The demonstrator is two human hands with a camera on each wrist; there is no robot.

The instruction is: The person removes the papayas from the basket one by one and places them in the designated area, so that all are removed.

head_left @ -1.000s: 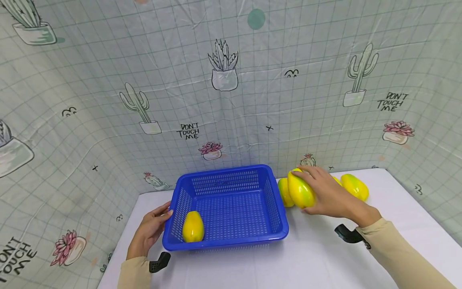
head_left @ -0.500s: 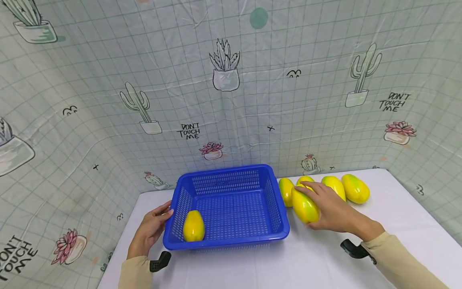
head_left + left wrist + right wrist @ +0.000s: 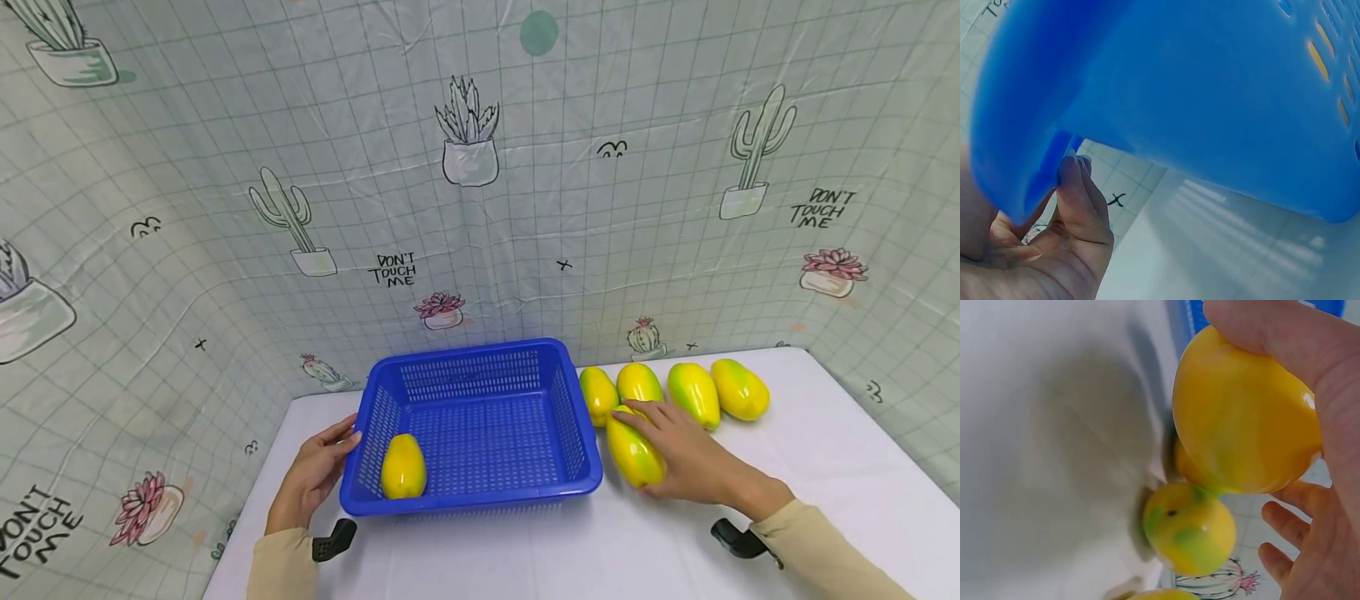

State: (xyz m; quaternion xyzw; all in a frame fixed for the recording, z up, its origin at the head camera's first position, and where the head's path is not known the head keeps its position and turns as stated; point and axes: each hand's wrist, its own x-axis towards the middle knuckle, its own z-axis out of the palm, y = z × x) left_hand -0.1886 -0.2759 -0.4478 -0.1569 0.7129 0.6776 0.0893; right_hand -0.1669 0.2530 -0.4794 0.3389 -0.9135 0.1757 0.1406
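In the head view, my left hand (image 3: pixel 313 477) holds the left rim of a blue perforated plastic basket (image 3: pixel 480 502). The left wrist view shows its fingers (image 3: pixel 1082 203) bent up under that rim. One yellow mango (image 3: pixel 403 468) lies in the basket's front left corner. To the right of the basket, my right hand (image 3: pixel 693 458) grips another yellow-green mango (image 3: pixel 632 457) from above, low over the table. In the right wrist view the thumb (image 3: pixel 1244 325) lies along one side of this mango, and the other fingers are partly hidden behind it.
Along the table's back edge, right of the basket, stand several more mangoes: one mango (image 3: pixel 597 396) beside the basket wall, another mango (image 3: pixel 640 382), then a pair at right. Patterned cloth (image 3: pixel 525 208) rises behind the white table (image 3: pixel 600 558) and at both sides.
My right hand has brought its mango down and slightly toward me, away from the row at the back, uncovering the mangoes behind. The left hand and basket keep their place.
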